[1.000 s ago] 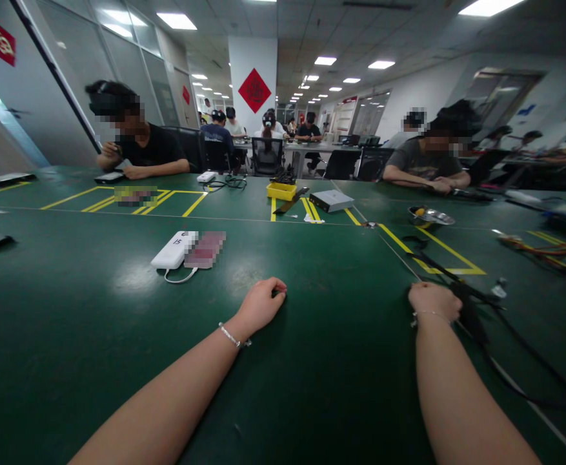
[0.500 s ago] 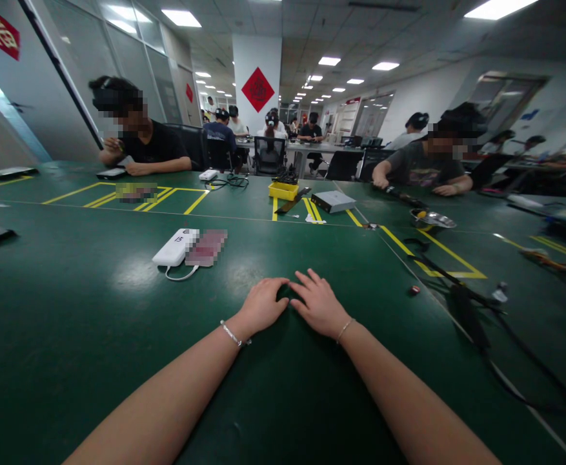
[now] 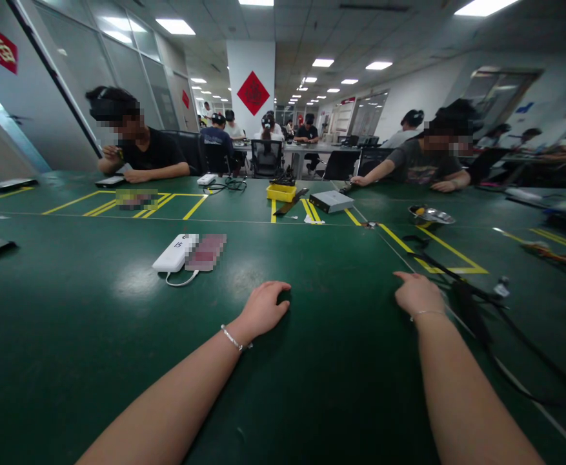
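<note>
- A person [image 3: 140, 150] sits at the far side of the table [image 3: 70, 336], upper left of the frame, with both hands close to the chest.
- A white power bank [image 3: 175, 252] marked 15 lies flat left of centre. A thin white cord loops from its near end, and a blurred pink patch touches its right side.
- The left hand [image 3: 263, 309] rests palm down on the green top at centre, well apart from the power bank. Its fingers are curled loosely toward the table. A dark spot sits under the fingertips, and I cannot tell whether they pinch anything.
- A yellow tray [image 3: 281, 191] stands at upper centre, with a grey box [image 3: 331, 201] just to its right.
- The right hand [image 3: 418, 294] lies palm down right of centre, thumb stuck out to the left. Its other fingers bend out of sight behind the knuckles, so I cannot tell its grip.
- A metal bowl [image 3: 430, 215] sits above that hand, by yellow tape lines.
- A black cable [image 3: 471, 310] runs along the table just right of the right hand, down toward the lower right corner. I cannot tell whether the hand touches it.
</note>
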Motion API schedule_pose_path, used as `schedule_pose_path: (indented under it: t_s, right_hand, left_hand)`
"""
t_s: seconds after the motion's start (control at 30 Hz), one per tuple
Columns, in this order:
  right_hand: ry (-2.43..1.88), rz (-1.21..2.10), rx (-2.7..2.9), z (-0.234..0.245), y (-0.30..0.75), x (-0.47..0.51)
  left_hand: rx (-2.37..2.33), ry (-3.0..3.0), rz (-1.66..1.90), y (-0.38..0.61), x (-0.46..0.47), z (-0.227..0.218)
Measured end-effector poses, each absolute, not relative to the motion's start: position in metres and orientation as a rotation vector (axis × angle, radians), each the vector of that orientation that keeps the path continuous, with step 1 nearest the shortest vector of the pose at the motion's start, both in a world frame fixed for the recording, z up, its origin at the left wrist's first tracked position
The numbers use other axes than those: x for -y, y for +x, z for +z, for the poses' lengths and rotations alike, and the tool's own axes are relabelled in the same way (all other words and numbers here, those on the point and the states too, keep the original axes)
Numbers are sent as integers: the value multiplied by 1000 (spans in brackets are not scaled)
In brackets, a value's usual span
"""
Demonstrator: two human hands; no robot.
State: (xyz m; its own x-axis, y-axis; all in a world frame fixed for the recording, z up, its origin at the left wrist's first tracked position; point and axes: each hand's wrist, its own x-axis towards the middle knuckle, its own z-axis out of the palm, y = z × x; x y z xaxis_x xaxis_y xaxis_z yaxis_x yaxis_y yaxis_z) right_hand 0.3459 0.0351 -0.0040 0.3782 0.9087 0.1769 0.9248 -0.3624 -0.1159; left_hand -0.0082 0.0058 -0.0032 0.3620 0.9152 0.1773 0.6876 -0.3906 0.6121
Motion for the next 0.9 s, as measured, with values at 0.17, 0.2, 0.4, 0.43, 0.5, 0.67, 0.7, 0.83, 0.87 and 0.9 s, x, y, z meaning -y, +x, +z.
schedule_pose_path:
  t_s: [0.17,0.2,0.4,0.43,0.5,0.67,0.7,0.83,0.87,0.9]
  right_hand:
    - [-2521,30,1464,-13,366,-35]
    - [-2517,25,1443,-14,366,-35]
    - [-2502,-21,1375,-12,363,-36]
    - [-2508,-15,1357,-11,362,-35]
    - [-2514,-3,1322,-8,360,-33]
    - [-2507,-30,1329,-5,355,-30]
    - [-2504,-38,1342,-6,355,-30]
    - [-2487,-62,1339,-6,355,-31]
    - [-2479,-70,1327,-6,355,-31]
    - [-2467,-81,1317,-5,354,-31]
  left_hand:
    - [-1355,2227,685,-8,-6,-3]
    - [-1347,2227,691,-8,-6,-3]
    - [-1353,2228,693,-7,-6,-4]
    - [-1355,2231,686,-7,-6,-4]
    - [-1350,2242,680,-7,-6,-4]
    - [-1330,2261,687,-7,-6,-3]
    - [-1337,2257,680,-7,-5,-2]
    - [-1339,2262,670,-8,-4,-1]
    - [-1330,2267,675,-8,-4,-1]
    - [-1322,2271,682,-8,-4,-1]
